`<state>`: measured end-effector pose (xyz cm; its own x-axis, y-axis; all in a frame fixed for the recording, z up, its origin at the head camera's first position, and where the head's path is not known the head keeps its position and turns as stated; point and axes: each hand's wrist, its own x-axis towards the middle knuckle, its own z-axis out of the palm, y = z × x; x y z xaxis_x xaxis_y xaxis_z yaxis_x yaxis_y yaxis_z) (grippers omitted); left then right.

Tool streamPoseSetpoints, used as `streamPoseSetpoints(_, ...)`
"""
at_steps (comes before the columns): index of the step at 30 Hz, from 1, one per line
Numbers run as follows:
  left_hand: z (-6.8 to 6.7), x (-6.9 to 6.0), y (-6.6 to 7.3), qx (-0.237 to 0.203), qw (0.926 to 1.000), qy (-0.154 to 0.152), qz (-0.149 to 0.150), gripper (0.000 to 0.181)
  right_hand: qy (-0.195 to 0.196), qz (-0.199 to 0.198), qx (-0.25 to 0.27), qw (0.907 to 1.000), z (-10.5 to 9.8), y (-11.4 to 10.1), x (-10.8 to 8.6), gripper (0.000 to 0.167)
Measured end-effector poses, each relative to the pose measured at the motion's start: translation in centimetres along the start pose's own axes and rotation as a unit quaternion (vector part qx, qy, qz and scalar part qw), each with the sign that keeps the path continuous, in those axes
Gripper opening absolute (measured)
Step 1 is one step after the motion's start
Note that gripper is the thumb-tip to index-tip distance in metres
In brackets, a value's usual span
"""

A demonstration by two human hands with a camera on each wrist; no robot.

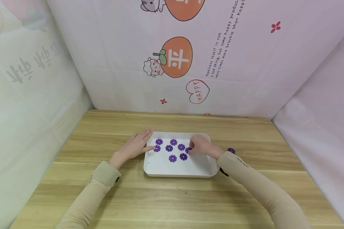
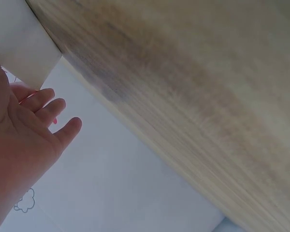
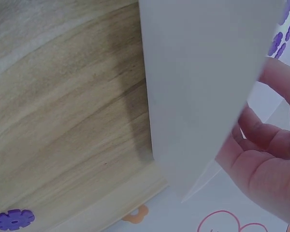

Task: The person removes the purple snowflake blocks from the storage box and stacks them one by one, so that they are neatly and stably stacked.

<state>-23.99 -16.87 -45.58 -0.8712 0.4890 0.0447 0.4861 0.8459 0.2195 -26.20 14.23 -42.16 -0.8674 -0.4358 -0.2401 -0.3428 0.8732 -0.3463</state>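
Several purple, notched, flower-shaped plastic discs (image 1: 172, 158) lie flat in a white rectangular tray (image 1: 172, 171). My left hand (image 1: 134, 146) rests at the tray's left rim with its fingers extended, and its thumb reaches over the rim to a disc (image 1: 157, 148). In the left wrist view the fingers of that hand (image 2: 31, 121) look loosely spread by the tray's outer wall. Inside the tray on the right, my right hand (image 1: 200, 146) pinches one purple disc (image 1: 188, 150) with curled fingers. From the right wrist, the tray's wall (image 3: 198, 87) hides those fingertips.
One more purple disc (image 1: 231, 150) lies on the wooden table (image 1: 160, 203), to the right of the tray near the right sleeve. White printed cloth (image 1: 117, 63) hangs behind the table and along both sides.
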Motion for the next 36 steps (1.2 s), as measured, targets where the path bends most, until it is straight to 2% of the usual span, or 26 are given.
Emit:
streamPoseSetpoints(14,-0.2,-0.3,0.1,0.000,0.9999,0.010,0.009,0.082,0.004,-0.018,-0.007,0.9998,0.1,-0.3,0.0,0.017)
streamPoseSetpoints(27,-0.1,-0.2,0.1,-0.009,1.0000,0.002,-0.001,0.083,0.011,-0.041,-0.002,0.9991,0.2,0.4,-0.1,0.019)
streamPoseSetpoints(36,-0.3,-0.2,0.3,-0.006,1.0000,0.000,-0.001,0.083,0.029,-0.053,-0.004,0.9982,-0.6,0.8,-0.6,0.018)
